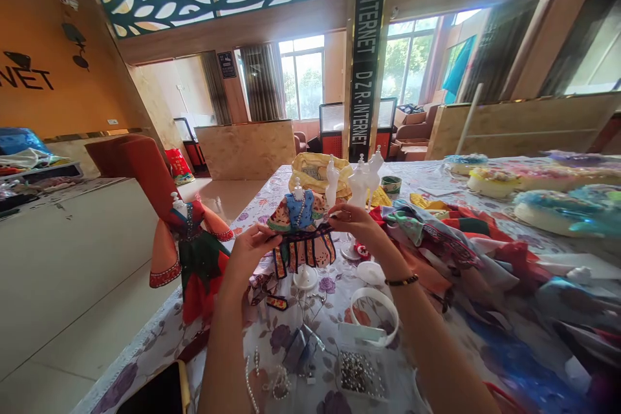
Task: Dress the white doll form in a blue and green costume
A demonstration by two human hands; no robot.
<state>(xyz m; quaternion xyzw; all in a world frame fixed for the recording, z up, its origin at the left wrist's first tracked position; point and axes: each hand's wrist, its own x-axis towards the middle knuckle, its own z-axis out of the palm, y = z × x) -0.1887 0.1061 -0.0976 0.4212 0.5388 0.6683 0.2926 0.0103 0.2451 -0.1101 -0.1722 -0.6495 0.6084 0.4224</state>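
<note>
A small dress form on a white round base (305, 278) stands upright in front of me, wearing a blue top (298, 210) with a string of beads and patterned sleeves. At its waist a doll skirt (308, 251) of pale pink cloth with dark-edged, patterned strips is stretched by its dark waistband. My left hand (255, 242) pinches the left end of that band. The right end is between the fingers of my right hand (356, 220); a bracelet (402, 281) circles that wrist. The band's back side is hidden.
Left stands a dressed doll form (191, 239). Bare white forms (359, 184) and a yellow bag (303, 171) are behind. Cloth pieces (466, 233) heap at right. Nearer lie a white tape roll (376, 314), scissors (310, 336), a bead box (361, 372) and a phone (155, 394).
</note>
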